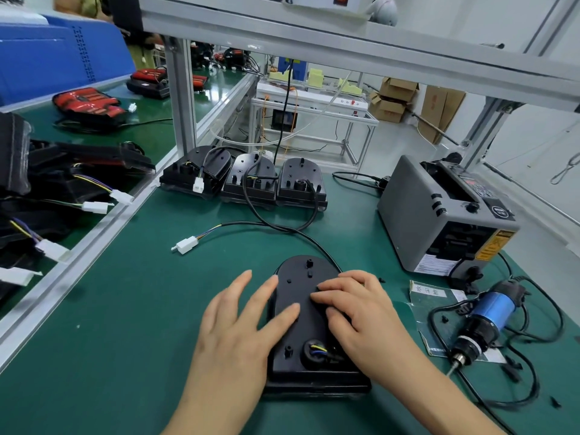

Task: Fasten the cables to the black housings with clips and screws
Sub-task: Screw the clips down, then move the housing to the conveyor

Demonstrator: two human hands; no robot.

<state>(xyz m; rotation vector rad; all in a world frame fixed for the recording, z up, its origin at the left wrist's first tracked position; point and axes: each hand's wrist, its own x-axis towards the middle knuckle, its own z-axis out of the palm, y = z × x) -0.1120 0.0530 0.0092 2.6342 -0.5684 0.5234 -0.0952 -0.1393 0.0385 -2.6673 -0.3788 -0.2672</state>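
Workbench [125,309], green-matted, black housing [298,279] under flat left hand [238,328] and right hand [361,315], each grip released.

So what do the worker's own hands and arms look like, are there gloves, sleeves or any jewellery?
The left hand and the right hand are bare: no gloves, rings or finger cots show. The forearms are uncovered down to the picture's lower edge, with no sleeve, watch or wrist strap in view. The nails that show look short and unpainted.
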